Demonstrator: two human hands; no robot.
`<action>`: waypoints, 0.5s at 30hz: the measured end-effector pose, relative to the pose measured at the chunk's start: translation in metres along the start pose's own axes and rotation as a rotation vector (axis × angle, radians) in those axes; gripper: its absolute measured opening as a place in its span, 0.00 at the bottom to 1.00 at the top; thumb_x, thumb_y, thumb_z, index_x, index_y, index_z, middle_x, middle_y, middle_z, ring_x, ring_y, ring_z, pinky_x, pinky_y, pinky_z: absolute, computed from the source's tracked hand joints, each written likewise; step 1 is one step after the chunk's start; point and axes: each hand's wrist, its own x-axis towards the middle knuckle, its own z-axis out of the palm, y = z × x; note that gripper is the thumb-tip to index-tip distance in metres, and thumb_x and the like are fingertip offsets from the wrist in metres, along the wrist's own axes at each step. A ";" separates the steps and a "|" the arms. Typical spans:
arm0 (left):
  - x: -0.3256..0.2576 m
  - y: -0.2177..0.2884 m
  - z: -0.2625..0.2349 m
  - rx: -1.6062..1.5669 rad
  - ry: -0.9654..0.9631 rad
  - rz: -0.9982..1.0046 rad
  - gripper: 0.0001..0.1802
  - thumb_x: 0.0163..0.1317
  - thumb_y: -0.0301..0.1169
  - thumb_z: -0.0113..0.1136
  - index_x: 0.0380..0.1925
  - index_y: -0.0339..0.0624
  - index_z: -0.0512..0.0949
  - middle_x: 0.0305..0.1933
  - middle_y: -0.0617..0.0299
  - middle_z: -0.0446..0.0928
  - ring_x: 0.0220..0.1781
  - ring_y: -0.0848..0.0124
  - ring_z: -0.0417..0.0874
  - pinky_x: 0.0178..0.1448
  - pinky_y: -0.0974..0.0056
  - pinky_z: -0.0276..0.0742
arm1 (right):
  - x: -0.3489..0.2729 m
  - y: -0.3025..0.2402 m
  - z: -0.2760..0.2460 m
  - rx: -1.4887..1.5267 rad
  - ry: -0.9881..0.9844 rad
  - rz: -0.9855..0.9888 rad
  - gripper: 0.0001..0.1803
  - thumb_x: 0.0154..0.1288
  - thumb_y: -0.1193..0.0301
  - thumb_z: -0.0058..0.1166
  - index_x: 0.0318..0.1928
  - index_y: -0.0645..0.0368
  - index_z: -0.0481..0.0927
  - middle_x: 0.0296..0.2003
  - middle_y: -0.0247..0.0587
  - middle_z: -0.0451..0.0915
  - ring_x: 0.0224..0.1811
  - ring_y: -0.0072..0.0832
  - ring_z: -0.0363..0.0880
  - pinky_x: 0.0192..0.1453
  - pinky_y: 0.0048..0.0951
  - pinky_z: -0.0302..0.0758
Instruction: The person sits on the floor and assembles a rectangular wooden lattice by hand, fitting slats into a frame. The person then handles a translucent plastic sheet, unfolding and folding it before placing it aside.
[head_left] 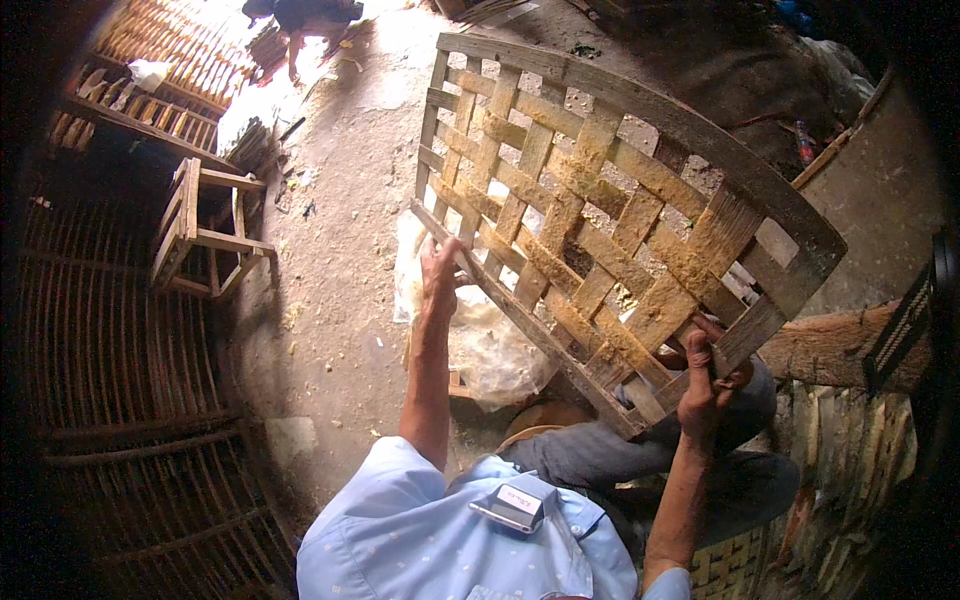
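Observation:
A large woven lattice panel (560, 213) of flat bamboo strips, set in a wooden frame, is held up tilted in front of me. Crumbly yellowish residue coats many of its strips. My left hand (440, 270) grips the frame's near-left edge, its fingers wrapped round the wood. At the lower right corner, my right hand (708, 390) is closed on the frame, with the thumb up on the front. Some of its fingers are hidden behind the panel. Below the panel lies a clear plastic sheet (500, 350), partly covered by it.
A small wooden stool (205, 225) stands on its side at the left, beside slatted bamboo walling (110, 310). Far back, a person (300, 20) is partly in view. A log (835, 345) lies at the right, and a bottle (804, 143) stands farther back. Debris is scattered over the floor (345, 190).

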 end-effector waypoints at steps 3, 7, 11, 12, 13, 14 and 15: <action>-0.007 -0.003 0.004 0.051 -0.035 0.105 0.21 0.66 0.45 0.57 0.46 0.40 0.70 0.41 0.56 0.76 0.31 0.68 0.82 0.27 0.64 0.85 | 0.000 0.002 -0.004 -0.026 -0.044 0.022 0.14 0.74 0.69 0.54 0.48 0.70 0.82 0.45 0.49 0.82 0.43 0.27 0.80 0.47 0.29 0.82; 0.011 -0.025 -0.004 0.084 0.081 0.114 0.24 0.67 0.51 0.57 0.45 0.39 0.72 0.37 0.59 0.76 0.30 0.70 0.81 0.27 0.63 0.84 | 0.003 -0.004 -0.005 -0.034 -0.084 0.064 0.14 0.75 0.68 0.54 0.47 0.69 0.82 0.45 0.47 0.82 0.43 0.26 0.79 0.48 0.28 0.81; 0.008 -0.006 0.003 0.013 0.098 -0.031 0.21 0.67 0.50 0.56 0.37 0.41 0.73 0.29 0.63 0.73 0.27 0.71 0.80 0.26 0.62 0.82 | 0.004 0.000 -0.006 -0.076 -0.033 0.018 0.13 0.74 0.69 0.54 0.47 0.68 0.82 0.43 0.45 0.82 0.44 0.27 0.79 0.49 0.29 0.79; 0.005 -0.001 0.000 -0.052 0.058 -0.055 0.20 0.66 0.49 0.56 0.37 0.42 0.72 0.29 0.64 0.72 0.27 0.71 0.80 0.26 0.62 0.82 | 0.004 -0.007 -0.006 -0.042 -0.043 0.046 0.13 0.75 0.69 0.54 0.48 0.68 0.82 0.43 0.45 0.81 0.44 0.27 0.79 0.49 0.29 0.79; 0.003 0.004 -0.002 -0.118 0.017 -0.079 0.19 0.66 0.48 0.56 0.36 0.43 0.72 0.29 0.64 0.71 0.27 0.71 0.80 0.27 0.63 0.82 | 0.003 -0.010 -0.006 -0.008 -0.052 0.075 0.13 0.75 0.69 0.54 0.48 0.68 0.82 0.43 0.44 0.81 0.45 0.27 0.78 0.50 0.30 0.78; -0.003 0.006 -0.003 -0.082 -0.091 -0.007 0.18 0.64 0.45 0.56 0.41 0.42 0.72 0.32 0.62 0.72 0.29 0.70 0.81 0.28 0.65 0.83 | 0.001 -0.007 -0.006 0.017 -0.045 0.088 0.12 0.75 0.69 0.54 0.48 0.67 0.82 0.44 0.44 0.81 0.45 0.28 0.78 0.51 0.30 0.78; -0.006 0.009 0.000 -0.050 -0.087 0.017 0.19 0.64 0.46 0.56 0.43 0.41 0.71 0.33 0.62 0.72 0.30 0.70 0.81 0.28 0.65 0.84 | 0.001 -0.005 -0.005 0.041 -0.040 0.102 0.12 0.75 0.69 0.55 0.48 0.66 0.81 0.45 0.43 0.81 0.45 0.28 0.78 0.52 0.30 0.77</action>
